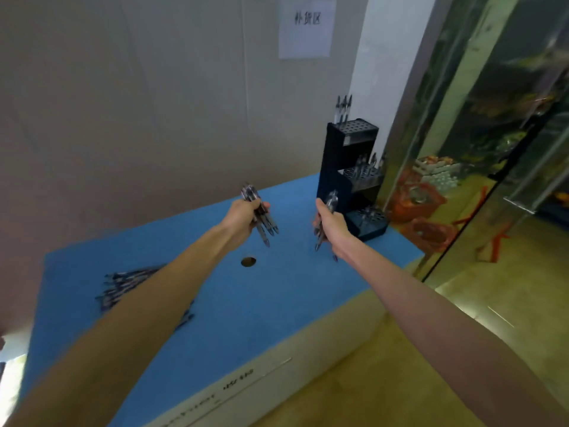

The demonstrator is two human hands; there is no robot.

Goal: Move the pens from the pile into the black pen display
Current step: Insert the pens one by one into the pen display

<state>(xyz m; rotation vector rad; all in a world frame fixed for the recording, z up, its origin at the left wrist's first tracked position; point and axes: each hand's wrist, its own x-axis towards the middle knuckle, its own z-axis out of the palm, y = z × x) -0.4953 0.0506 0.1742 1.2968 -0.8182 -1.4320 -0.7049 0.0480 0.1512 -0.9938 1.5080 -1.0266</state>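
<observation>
A pile of dark pens (123, 286) lies at the left of the blue table top (277, 297), partly hidden by my left forearm. My left hand (241, 218) grips a bundle of several pens (261, 214), tips pointing down and right. My right hand (331, 224) holds a few pens (328, 211), just left of the black pen display (351, 177). The tiered display stands at the table's far right corner, with pens upright in its top, middle and bottom tiers.
A round hole (248, 261) sits in the blue top between my hands. A cardboard wall with a paper sign (306, 27) rises behind the table. To the right are a glass door (492, 149) and orange bags (415, 201) on the floor.
</observation>
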